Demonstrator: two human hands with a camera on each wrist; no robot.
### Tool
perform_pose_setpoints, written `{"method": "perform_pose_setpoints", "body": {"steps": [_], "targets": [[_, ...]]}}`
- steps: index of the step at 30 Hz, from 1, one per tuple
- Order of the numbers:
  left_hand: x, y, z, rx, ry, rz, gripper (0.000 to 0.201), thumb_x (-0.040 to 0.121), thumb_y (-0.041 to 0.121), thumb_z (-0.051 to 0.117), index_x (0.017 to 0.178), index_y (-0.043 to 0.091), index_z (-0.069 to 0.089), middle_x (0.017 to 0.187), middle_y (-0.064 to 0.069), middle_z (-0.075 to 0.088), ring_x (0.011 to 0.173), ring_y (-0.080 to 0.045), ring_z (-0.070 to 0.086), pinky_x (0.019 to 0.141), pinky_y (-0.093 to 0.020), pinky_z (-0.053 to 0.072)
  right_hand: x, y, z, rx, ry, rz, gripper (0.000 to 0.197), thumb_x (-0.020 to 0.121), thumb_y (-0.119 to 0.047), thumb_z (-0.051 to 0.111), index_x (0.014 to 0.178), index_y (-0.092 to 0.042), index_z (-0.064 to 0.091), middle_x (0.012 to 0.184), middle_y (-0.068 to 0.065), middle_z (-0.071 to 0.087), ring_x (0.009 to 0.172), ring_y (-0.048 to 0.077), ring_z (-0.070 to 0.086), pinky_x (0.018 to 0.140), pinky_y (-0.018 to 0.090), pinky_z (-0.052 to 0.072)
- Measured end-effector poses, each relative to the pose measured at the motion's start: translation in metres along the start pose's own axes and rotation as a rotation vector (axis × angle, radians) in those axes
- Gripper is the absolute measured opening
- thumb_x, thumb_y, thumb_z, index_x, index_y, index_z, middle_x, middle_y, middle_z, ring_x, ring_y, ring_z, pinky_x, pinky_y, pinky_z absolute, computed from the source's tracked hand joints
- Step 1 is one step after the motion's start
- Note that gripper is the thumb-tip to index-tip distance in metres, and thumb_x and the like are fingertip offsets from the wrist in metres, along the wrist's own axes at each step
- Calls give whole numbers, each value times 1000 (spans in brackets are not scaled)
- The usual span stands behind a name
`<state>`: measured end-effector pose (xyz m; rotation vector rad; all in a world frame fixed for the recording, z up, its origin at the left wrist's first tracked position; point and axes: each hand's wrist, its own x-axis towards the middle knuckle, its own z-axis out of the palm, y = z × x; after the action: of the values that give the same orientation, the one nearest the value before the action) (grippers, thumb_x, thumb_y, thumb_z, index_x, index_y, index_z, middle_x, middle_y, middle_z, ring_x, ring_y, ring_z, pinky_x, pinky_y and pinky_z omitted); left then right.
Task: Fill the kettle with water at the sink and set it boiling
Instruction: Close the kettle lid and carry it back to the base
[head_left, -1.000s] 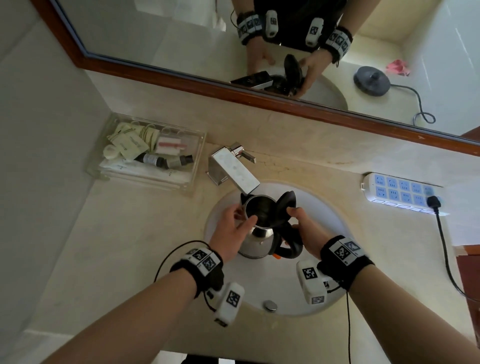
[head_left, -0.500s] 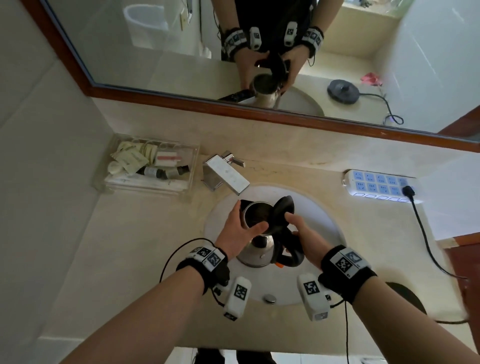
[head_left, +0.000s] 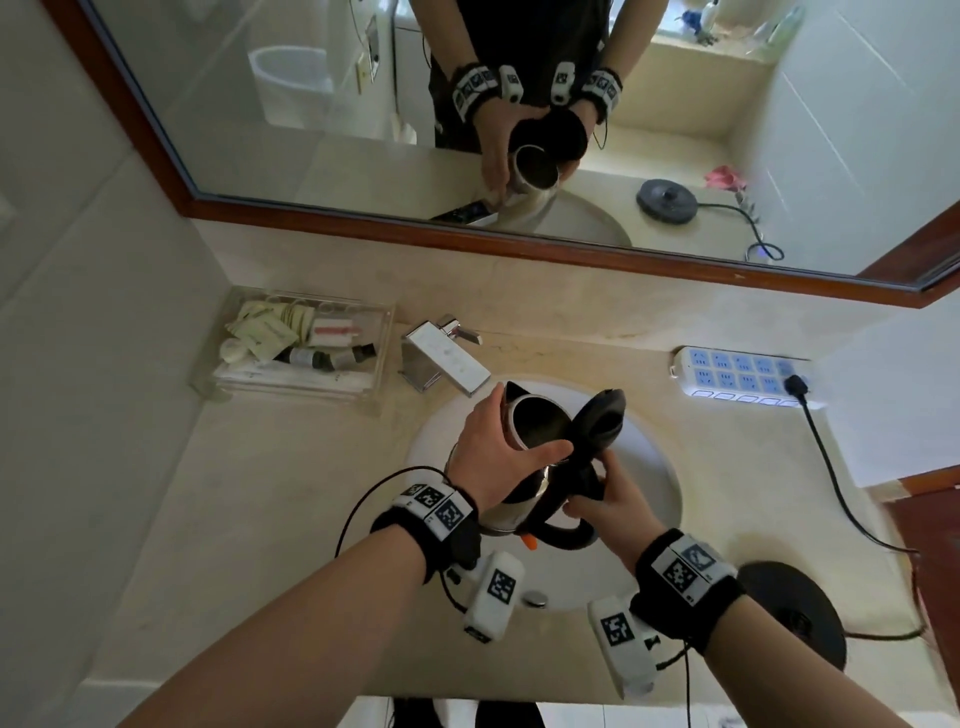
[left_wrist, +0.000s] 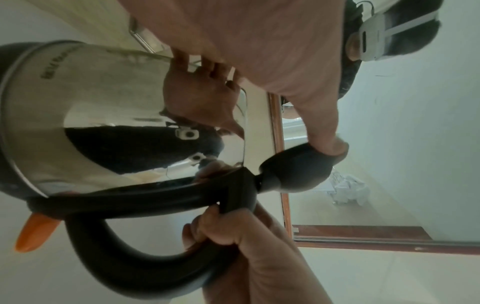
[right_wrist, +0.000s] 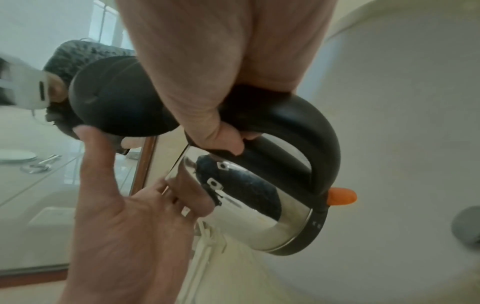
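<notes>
A steel kettle (head_left: 535, 428) with a black handle and an orange switch (head_left: 529, 542) is held tilted over the white sink (head_left: 652, 467), its black lid (head_left: 600, 421) standing open. My left hand (head_left: 496, 452) wraps the steel body just under the rim, and in the left wrist view its thumb reaches the lid (left_wrist: 296, 166). My right hand (head_left: 608, 501) grips the top of the handle (right_wrist: 298, 123). The chrome faucet (head_left: 447, 358) sits just behind and left of the spout. How much water is inside cannot be told.
The round black kettle base (head_left: 789, 608) lies on the counter at my right, its cord running to a white power strip (head_left: 743, 376) by the wall. A clear tray (head_left: 301, 343) of toiletries stands left of the faucet. A mirror runs along the wall behind.
The kettle has come away from under the faucet spout toward me and tilted. Both hands kept their hold on it; the left thumb now lies toward the lid.
</notes>
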<state>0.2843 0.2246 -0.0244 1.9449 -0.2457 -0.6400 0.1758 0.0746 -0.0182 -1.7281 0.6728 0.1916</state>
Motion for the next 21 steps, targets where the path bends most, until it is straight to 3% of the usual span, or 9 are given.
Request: {"method": "perform_pose_setpoints", "body": {"steps": [5, 7, 9, 11, 13, 16, 19, 21], "targets": [[-3, 4, 6, 33, 44, -11, 131, 45, 81, 76, 152, 29, 21, 153, 4, 36, 142, -16, 34, 115, -46, 35, -1, -3, -2, -93, 25, -49, 72, 77, 12, 64, 138, -18, 41, 102, 10, 70, 92, 21, 69, 78, 34, 55], [-3, 5, 6, -26, 76, -17, 124, 48, 78, 78, 149, 30, 26, 148, 5, 42, 138, -15, 40, 113, -45, 39, -2, -4, -4, -115, 27, -63, 69, 78, 11, 64, 136, -19, 41, 99, 6, 70, 88, 15, 69, 73, 26, 54], [-5, 8, 5, -83, 83, -22, 117, 58, 64, 81, 152, 27, 24, 151, 6, 39, 140, -14, 37, 115, -42, 36, -2, -6, -6, -132, 29, -88, 67, 79, 11, 63, 134, -20, 41, 93, 2, 69, 76, 3, 68, 63, 17, 52], [-6, 9, 4, -117, 92, -6, 109, 67, 50, 83, 155, 24, 23, 155, 6, 35, 142, -13, 34, 117, -38, 34, -3, -8, -8, -141, 29, -105, 65, 80, 13, 61, 133, -19, 40, 89, 2, 68, 66, -3, 67, 56, 15, 51], [-7, 10, 2, -115, 105, 14, 102, 72, 43, 83, 154, 23, 24, 155, 6, 35, 142, -12, 34, 117, -35, 33, -4, -12, -9, -150, 18, -118, 64, 81, 13, 60, 131, -21, 39, 87, 3, 67, 61, -3, 67, 52, 15, 51], [-5, 9, -1, -134, 133, 26, 97, 73, 45, 81, 152, 25, 29, 151, 6, 38, 138, -12, 38, 114, -36, 37, -4, -16, -12, -171, 14, -141, 65, 82, 8, 62, 134, -23, 39, 93, 4, 69, 67, 4, 69, 55, 18, 53], [0, 9, -9, -191, 143, -2, 94, 71, 60, 76, 148, 28, 34, 144, 5, 44, 131, -15, 47, 103, -41, 50, -1, -17, -14, -190, 17, -167, 67, 81, 3, 65, 138, -22, 41, 95, 4, 71, 76, 13, 70, 65, 24, 54], [4, 11, -16, -250, 137, -28, 81, 79, 53, 74, 146, 24, 39, 138, 0, 48, 122, -18, 54, 83, -32, 60, -1, -19, -16, -204, 16, -179, 68, 79, 1, 65, 139, -22, 42, 95, 2, 69, 80, 15, 68, 69, 27, 54]]}}
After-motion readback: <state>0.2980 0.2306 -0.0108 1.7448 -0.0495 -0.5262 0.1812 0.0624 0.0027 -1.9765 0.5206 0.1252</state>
